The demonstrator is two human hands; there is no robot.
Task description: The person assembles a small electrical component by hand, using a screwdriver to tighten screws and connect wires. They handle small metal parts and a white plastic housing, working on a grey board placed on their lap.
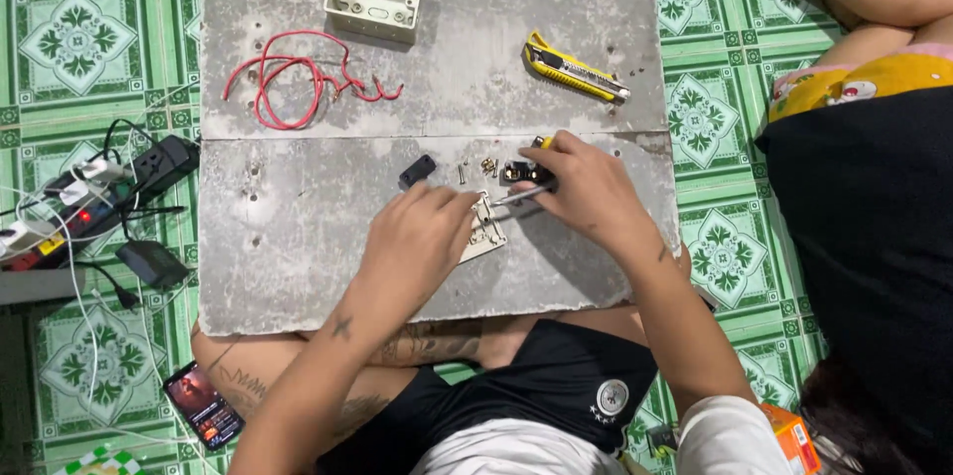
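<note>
My left hand point(419, 237) rests on a cream switch plate point(488, 235) lying on the grey board point(298, 237), holding it down. In my right hand point(586, 187) is a screwdriver point(521, 195) with a yellow-tipped handle, its metal shaft pointing left onto the plate. A black switch module point(524, 173) lies just under my right fingers. Another small black part point(417, 171) sits a little left of my left hand. A few small brass screws point(486, 166) lie between them.
On the board's far side lie a coil of red wire point(283, 78), a cream wall box point(372, 1) and a yellow utility knife point(574, 69). A power strip with plugs point(89, 192) and a phone point(203, 406) are at left. Another person point(874, 137) sits at right.
</note>
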